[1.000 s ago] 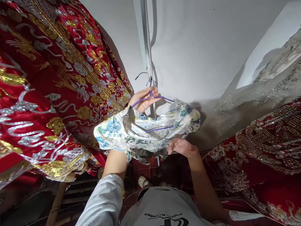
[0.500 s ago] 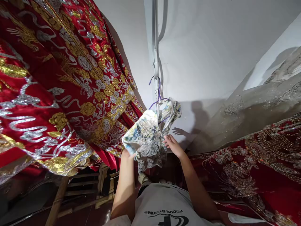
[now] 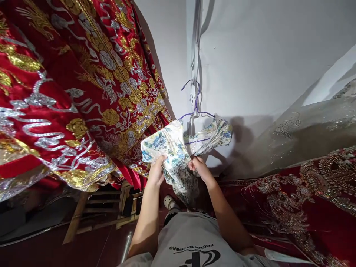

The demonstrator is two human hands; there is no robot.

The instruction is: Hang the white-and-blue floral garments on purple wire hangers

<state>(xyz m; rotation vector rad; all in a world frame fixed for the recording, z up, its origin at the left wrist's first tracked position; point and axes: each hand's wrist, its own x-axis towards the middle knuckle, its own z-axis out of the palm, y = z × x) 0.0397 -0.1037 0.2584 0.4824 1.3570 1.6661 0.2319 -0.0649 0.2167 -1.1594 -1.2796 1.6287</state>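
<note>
floral top [image 3: 169, 144] was on a purple hanger [image 3: 196, 108], whose hook looked caught at the metal pole [image 3: 196, 55] against the wall. left hand [image 3: 157, 172] had its fingers closed on the cloth, thumb on top, and right hand [image 3: 199, 167] had fingers pinched together at the neckline edge. imo a hard downward tug could've slid a shoulder off or popped the hook loose, and swinging left risked snagging on the red embroidered robe [image 3: 111, 74] just beside it.

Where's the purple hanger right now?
In the head view, the hanger is near centre, partly inside the floral top, right of the red robe.
</note>
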